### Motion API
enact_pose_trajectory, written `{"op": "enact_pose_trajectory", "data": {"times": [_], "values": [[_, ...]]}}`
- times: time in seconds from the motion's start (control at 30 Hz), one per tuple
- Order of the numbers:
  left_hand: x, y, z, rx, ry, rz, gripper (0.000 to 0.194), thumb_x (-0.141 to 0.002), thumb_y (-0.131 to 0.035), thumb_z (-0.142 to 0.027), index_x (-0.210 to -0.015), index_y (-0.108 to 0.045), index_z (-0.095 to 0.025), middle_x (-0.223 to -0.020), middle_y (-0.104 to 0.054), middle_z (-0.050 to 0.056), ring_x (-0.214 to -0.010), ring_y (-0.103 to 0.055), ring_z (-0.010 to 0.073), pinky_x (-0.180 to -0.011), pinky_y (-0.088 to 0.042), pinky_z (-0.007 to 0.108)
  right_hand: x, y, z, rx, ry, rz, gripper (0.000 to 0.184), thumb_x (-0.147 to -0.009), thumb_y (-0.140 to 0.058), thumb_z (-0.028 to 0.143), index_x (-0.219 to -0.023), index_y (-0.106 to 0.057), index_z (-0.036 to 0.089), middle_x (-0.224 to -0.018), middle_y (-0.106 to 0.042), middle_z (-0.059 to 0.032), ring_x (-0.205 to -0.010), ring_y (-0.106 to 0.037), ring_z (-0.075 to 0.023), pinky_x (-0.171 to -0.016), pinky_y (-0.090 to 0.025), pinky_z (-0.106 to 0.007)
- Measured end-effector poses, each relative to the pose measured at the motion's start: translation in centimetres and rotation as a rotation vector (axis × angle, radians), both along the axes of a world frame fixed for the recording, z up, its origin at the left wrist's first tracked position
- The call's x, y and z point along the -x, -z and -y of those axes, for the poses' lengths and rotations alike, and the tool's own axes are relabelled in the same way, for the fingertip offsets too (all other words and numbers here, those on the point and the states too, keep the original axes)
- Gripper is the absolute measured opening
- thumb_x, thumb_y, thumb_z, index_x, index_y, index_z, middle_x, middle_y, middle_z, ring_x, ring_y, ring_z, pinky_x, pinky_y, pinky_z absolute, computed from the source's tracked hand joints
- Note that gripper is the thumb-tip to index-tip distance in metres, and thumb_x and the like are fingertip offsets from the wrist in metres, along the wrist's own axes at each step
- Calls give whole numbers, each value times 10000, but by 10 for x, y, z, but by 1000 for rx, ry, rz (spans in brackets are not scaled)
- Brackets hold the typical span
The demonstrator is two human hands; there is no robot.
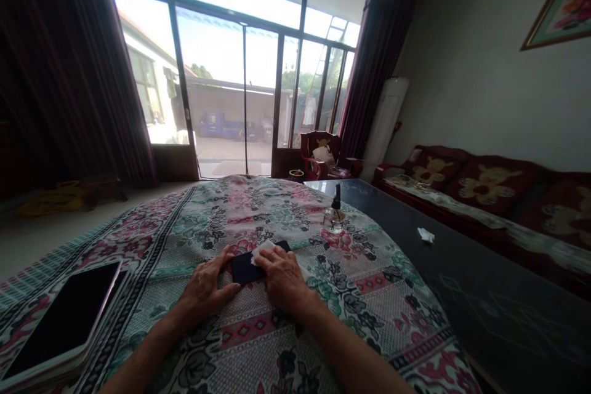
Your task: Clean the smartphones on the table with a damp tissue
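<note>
A dark, flat phone [242, 271] lies on the flowered tablecloth [258, 326]. My left hand [209, 283] grips its left end, with the thumb at the near edge and the fingers at the far edge. A crumpled white tissue [263, 250] is under the fingers of my right hand [282, 274], pressed onto the phone's upper face. Part of the phone is hidden behind that hand. Beyond it, to the right, a clear bottle with a black pump top [335, 217] stands upright on the cloth.
At the left, a tablet [64, 317] rests on a stack. A dark low table [489, 295] adjoins on the right, with another crumpled white tissue [425, 235] on it. Farther off are a wooden sofa [480, 188], an armchair [323, 151] and glass doors [221, 92].
</note>
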State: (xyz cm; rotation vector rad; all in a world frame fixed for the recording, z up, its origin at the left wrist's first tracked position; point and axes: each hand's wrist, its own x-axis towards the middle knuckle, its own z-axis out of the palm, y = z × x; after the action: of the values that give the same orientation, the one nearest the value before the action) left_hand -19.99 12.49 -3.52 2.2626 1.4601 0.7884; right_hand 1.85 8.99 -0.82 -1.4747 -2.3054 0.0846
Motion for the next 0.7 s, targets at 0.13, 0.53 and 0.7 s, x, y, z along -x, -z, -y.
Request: {"op": "enact_pose_trajectory", "data": {"times": [0.13, 0.53, 0.7], "values": [[1, 3, 0, -5, 15, 5, 815, -741, -590, -402, -1457, -324, -117, -1354, -574, 135, -1257, -500, 314, -1078, -329, 456, -18, 0, -9, -34, 107, -27, 377, -865, -465, 145, -1181, -623, 276, -1312, -585, -11, -1178, -465, -217, -936, -311, -344], [-31, -24, 3, -151, 51, -166, 806, -738, -541, -292, -1476, -280, -100, -1495, -402, 154, -1376, -361, 295, -1128, -268, 441, -52, -5, -24, -280, 367, -193, 308, -818, -478, 19, -883, -708, 213, -930, -701, -28, -932, -583, -167, -862, -363, -244], [-78, -44, 2, -69, 154, -325, 863, -699, -620, -331, -1477, -303, -132, -1494, -407, 149, -1400, -302, 349, -1138, -213, 508, -57, 2, -26, -313, 365, -215, 310, -807, -484, 1, -872, -701, 213, -938, -699, -19, -935, -576, -165, -875, -361, -241]]}}
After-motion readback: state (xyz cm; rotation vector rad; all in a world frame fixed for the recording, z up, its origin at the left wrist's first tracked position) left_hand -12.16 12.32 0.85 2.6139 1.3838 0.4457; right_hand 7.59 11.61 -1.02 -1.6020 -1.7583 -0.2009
